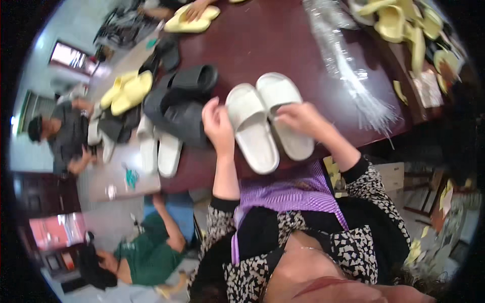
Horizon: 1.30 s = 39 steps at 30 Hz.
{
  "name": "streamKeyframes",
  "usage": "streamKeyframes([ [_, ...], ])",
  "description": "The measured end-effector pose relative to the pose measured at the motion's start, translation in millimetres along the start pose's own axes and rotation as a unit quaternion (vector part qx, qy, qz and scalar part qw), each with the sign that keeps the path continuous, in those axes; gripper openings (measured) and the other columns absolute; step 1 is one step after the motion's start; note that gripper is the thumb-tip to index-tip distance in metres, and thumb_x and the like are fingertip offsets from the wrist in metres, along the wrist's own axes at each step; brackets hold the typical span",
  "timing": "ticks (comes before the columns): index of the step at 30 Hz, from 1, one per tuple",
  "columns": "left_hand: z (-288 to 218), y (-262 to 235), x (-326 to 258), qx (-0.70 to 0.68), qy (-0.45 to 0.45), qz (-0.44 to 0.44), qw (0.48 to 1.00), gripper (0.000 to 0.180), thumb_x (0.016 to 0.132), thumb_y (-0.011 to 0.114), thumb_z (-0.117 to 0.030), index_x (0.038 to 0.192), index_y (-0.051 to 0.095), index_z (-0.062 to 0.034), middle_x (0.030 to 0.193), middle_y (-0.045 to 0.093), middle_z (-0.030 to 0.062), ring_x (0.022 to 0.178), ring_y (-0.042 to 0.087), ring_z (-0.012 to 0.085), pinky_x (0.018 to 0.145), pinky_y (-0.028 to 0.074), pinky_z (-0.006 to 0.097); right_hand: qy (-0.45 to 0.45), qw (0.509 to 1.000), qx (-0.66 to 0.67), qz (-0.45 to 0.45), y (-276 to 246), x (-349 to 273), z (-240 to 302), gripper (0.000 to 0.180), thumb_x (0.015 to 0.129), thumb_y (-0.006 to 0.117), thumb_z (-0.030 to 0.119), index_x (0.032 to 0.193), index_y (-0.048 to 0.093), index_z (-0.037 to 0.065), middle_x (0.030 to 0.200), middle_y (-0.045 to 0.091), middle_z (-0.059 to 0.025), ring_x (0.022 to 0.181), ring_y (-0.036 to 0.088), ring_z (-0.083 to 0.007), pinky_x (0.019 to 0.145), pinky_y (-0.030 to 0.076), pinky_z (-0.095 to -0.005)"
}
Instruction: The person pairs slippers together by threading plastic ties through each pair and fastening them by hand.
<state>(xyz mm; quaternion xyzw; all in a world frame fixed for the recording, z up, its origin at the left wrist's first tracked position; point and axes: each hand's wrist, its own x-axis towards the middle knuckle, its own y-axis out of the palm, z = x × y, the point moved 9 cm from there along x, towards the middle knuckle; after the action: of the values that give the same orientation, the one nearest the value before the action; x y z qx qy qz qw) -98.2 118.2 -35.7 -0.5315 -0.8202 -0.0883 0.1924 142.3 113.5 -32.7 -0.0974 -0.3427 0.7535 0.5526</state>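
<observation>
Two white slide slippers lie side by side on the dark red table in front of me, soles down and toes pointing away. Beside the outer edge of the left white slipper (256,144) is my left hand (220,129), its fingers loosely bent and apart, with nothing seen in them. My right hand (303,120) is over the right white slipper (295,144), at the rear edge of its strap. The fingers there are pinched together, and whatever is between them is hidden. Black slippers (184,118) lie in a heap just left of my left hand.
Yellow slippers (126,93) and more white slippers (160,149) sit at the left. Clear plastic bags (348,76) spread over the table's right side, near piled yellow slippers (396,22). A co-worker's hand (197,9) rests on yellow slippers opposite; two people work at the left.
</observation>
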Motion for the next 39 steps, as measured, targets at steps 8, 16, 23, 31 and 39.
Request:
streamKeyframes([
  [8, -8.8, 32.4, -35.9, 0.128, 0.074, 0.03, 0.988, 0.021, 0.092, 0.051, -0.005, 0.11, 0.055, 0.0043, 0.11, 0.052, 0.0098, 0.094, 0.055, 0.0174, 0.081, 0.046, 0.028, 0.079, 0.991, -0.101, 0.044, 7.9, 15.1, -2.9, 0.035, 0.079, 0.06, 0.033, 0.078, 0.063, -0.002, 0.077, 0.064, -0.0235, 0.073, 0.064, -0.0367, 0.068, 0.049, -0.0457],
  [16, -24.5, 55.9, -37.1, 0.061, 0.104, 0.019, 0.993, 0.019, 0.091, 0.048, 0.001, 0.108, 0.055, 0.0048, 0.112, 0.05, 0.0091, 0.092, 0.055, 0.017, 0.077, 0.048, 0.025, 0.047, 0.976, -0.194, -0.083, -86.1, 7.4, -39.4, 0.018, 0.079, 0.052, 0.017, 0.075, 0.058, 0.0, 0.067, 0.062, -0.0195, 0.063, 0.063, -0.035, 0.06, 0.051, -0.0436],
  [23, -13.6, 65.2, -30.4, 0.087, 0.063, 0.049, 0.993, 0.018, 0.091, 0.048, 0.001, 0.107, 0.055, 0.0053, 0.111, 0.05, 0.0085, 0.093, 0.055, 0.0168, 0.077, 0.048, 0.025, 0.024, 0.935, -0.283, -0.211, -255.5, -12.9, -53.6, 0.014, 0.079, 0.054, 0.017, 0.078, 0.052, 0.003, 0.067, 0.059, -0.0184, 0.063, 0.061, -0.0364, 0.06, 0.048, -0.0451],
  [31, -20.6, 76.1, -24.1, 0.207, 0.109, 0.045, 0.971, 0.016, 0.088, 0.051, 0.003, 0.102, 0.056, 0.0058, 0.103, 0.054, 0.012, 0.089, 0.056, 0.0228, 0.077, 0.048, 0.03, 0.237, 0.772, -0.525, -0.267, -543.2, 105.7, -100.9, 0.019, 0.084, 0.055, 0.018, 0.095, 0.063, 0.004, 0.092, 0.066, -0.0169, 0.087, 0.065, -0.0259, 0.076, 0.051, -0.0353],
  [39, -7.5, 12.1, 12.2, 0.309, 0.164, 0.032, 0.936, 0.013, 0.083, 0.056, 0.004, 0.096, 0.059, 0.0023, 0.097, 0.061, 0.0159, 0.091, 0.059, 0.0299, 0.081, 0.048, 0.035, -0.026, 0.853, -0.318, -0.413, -525.8, 152.2, -63.5, 0.04, 0.094, 0.052, 0.03, 0.125, 0.055, 0.005, 0.121, 0.06, -0.0085, 0.109, 0.057, -0.0154, 0.093, 0.043, -0.0279],
])
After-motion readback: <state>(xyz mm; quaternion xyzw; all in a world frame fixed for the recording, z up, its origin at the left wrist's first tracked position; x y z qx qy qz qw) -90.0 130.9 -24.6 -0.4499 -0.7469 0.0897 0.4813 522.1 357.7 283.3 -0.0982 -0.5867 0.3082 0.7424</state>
